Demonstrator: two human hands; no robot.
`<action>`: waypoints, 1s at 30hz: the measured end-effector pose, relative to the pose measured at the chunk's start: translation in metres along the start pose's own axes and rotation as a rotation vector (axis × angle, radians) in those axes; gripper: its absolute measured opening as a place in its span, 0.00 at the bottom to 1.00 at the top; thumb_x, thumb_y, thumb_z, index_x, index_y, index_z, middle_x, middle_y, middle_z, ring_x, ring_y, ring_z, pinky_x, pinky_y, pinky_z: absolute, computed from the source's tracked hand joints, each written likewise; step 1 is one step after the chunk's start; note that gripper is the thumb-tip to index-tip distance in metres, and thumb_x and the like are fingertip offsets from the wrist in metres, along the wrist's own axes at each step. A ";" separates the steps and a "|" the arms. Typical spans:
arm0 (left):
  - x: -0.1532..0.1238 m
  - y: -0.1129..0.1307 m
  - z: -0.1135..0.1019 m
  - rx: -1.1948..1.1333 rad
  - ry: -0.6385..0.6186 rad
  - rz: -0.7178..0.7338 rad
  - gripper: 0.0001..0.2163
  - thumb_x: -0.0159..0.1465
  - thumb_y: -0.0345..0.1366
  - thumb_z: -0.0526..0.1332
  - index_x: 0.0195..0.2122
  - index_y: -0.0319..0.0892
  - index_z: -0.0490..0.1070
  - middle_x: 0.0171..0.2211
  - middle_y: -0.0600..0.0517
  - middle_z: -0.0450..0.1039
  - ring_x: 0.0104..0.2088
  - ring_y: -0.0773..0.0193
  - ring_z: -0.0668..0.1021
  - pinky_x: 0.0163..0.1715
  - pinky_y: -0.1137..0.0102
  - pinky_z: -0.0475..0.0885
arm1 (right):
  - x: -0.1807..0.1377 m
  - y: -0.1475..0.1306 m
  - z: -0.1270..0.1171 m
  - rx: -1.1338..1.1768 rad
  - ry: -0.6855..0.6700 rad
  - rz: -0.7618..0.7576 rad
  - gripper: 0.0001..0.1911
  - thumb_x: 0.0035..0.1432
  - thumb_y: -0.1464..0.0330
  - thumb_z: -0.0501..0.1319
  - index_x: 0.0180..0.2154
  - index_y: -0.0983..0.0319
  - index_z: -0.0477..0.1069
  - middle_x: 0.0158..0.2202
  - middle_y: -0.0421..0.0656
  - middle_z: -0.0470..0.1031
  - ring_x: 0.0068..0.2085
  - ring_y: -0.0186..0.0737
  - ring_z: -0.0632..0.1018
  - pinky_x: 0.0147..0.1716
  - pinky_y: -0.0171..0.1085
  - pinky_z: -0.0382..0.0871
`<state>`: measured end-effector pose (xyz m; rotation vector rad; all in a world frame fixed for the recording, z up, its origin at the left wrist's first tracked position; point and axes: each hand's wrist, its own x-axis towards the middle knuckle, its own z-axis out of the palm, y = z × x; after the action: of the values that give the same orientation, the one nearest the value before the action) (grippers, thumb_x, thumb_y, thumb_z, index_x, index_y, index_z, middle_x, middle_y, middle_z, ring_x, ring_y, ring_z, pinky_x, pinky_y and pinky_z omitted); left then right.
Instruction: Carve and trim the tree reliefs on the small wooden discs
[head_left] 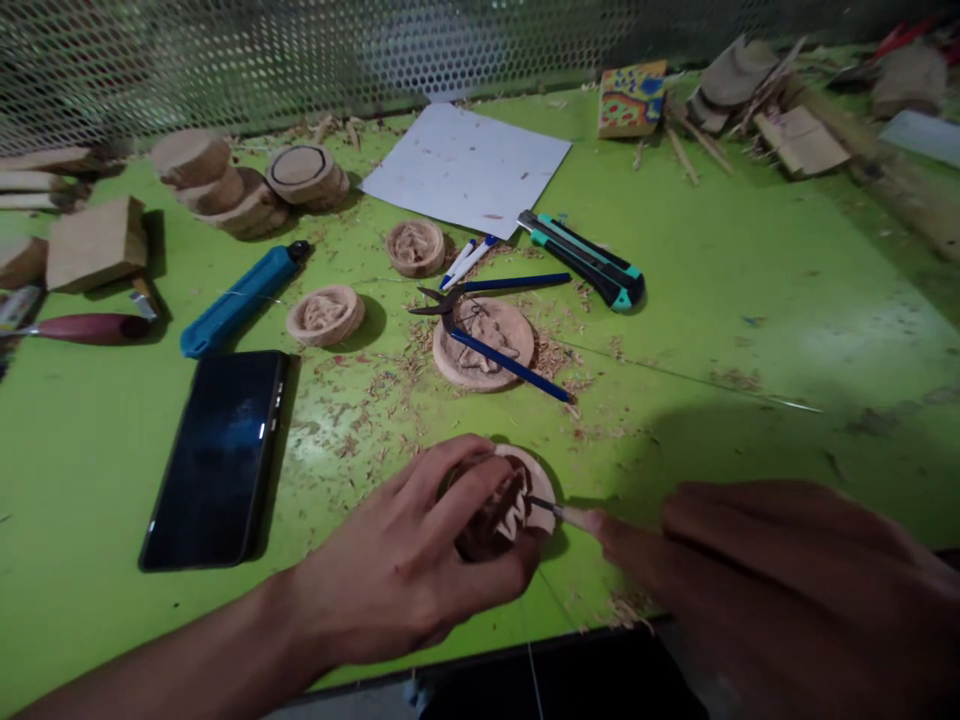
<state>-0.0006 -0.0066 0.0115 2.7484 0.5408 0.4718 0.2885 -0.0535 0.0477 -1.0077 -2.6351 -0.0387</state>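
Note:
My left hand (427,545) is closed around a round wooden carving (541,480) near the table's front edge, fingers over its top and thumb along its near side. Dark brown colour and pale zigzag cuts show inside its light rim. My right hand (780,570) grips a thin carving tool (562,512) with a pale handle; its dark metal tip touches the carved face from the right. Most of the handle is hidden by the fingers. Just beyond lie blue-handled pliers (514,368), spread across another carved wooden disc (495,340).
A phone (214,460), a blue cutter (240,300) and small carved bowls (325,315) lie to the left. Farther back are a green-black cutter (585,260), white pens (466,265), white paper (465,165) and wood rounds (217,185). Shavings litter the green table (750,300).

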 end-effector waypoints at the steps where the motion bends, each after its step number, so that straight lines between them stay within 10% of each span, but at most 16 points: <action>1: 0.000 0.000 0.000 0.002 -0.001 -0.002 0.17 0.68 0.26 0.60 0.56 0.46 0.74 0.59 0.38 0.61 0.62 0.39 0.65 0.53 0.44 0.77 | 0.000 -0.002 -0.001 0.022 0.013 0.015 0.14 0.69 0.80 0.53 0.50 0.62 0.70 0.38 0.39 0.73 0.38 0.39 0.73 0.39 0.42 0.68; 30: 0.001 0.000 -0.004 0.038 -0.016 -0.031 0.18 0.68 0.27 0.61 0.58 0.48 0.74 0.58 0.39 0.63 0.61 0.41 0.66 0.53 0.45 0.78 | -0.039 0.002 0.014 0.078 -0.057 0.114 0.20 0.75 0.73 0.53 0.62 0.53 0.70 0.43 0.35 0.77 0.41 0.36 0.77 0.40 0.39 0.73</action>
<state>-0.0013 -0.0056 0.0154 2.7732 0.5933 0.4368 0.3133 -0.0749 0.0227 -1.1461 -2.6024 0.1188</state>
